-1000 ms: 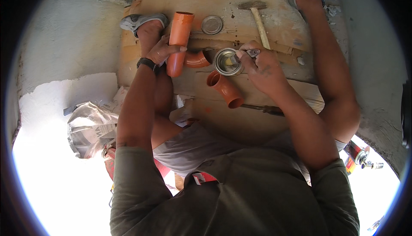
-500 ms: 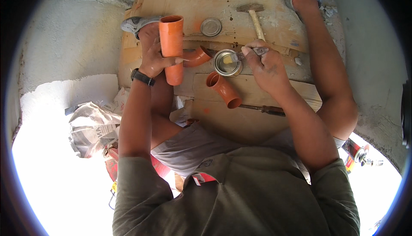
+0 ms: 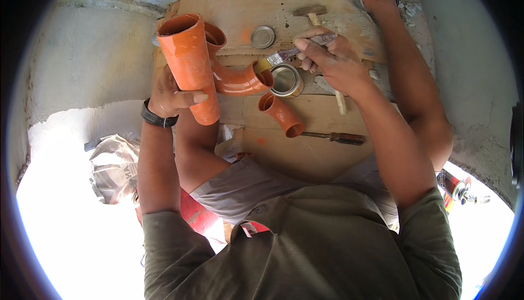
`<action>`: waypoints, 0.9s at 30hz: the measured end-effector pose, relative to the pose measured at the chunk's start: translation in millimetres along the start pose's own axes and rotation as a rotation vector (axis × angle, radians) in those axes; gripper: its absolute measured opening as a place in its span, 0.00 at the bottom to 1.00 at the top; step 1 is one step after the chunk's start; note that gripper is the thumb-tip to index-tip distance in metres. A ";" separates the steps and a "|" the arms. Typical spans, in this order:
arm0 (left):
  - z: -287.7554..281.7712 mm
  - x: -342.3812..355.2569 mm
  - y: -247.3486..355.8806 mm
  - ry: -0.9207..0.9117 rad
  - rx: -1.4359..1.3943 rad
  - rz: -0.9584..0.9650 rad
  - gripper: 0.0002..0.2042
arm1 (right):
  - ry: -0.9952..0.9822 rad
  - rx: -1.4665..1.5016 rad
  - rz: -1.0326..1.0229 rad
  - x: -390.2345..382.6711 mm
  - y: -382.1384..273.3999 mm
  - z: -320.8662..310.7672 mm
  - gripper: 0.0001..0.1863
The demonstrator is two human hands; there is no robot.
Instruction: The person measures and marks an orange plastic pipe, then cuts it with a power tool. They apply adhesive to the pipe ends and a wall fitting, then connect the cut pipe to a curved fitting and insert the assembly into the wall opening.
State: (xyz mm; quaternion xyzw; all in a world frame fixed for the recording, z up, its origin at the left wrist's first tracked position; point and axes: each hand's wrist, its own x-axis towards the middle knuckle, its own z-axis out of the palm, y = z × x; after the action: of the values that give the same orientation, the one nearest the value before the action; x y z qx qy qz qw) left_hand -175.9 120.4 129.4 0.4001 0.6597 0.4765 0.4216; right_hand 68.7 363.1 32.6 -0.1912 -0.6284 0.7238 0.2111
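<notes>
The left hand (image 3: 172, 95) is wrapped around a straight orange plastic pipe (image 3: 191, 65), held tilted. The right hand (image 3: 333, 60) pinches a small flat paintbrush (image 3: 289, 54), its bristles at 9 o'clock, over the open round metal tin (image 3: 286, 80). An orange curved pipe bend (image 3: 237, 79) is partly hidden behind the pipe.

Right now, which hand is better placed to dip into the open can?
Right. The right hand already grips the brush, its bristles above the open can. The left hand is occupied with the orange pipe.
</notes>
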 end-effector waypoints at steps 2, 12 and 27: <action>0.7 2.3 1.5 -0.024 0.044 0.034 0.36 | -0.017 0.053 0.000 0.7 -2.6 -3.4 0.18; 9.0 2.8 -1.0 0.004 0.041 0.010 0.38 | -0.030 0.073 0.054 -3.5 -13.4 -16.9 0.18; 6.7 0.1 3.9 0.003 0.097 0.018 0.39 | -0.013 -0.191 0.094 -10.1 -18.9 -16.4 0.21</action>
State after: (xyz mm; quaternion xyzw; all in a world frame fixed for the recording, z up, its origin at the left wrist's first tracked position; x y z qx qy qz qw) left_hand -169.1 123.3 131.9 0.4252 0.6790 0.4484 0.3963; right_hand 87.3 373.5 49.2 -0.2348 -0.6863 0.6710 0.1537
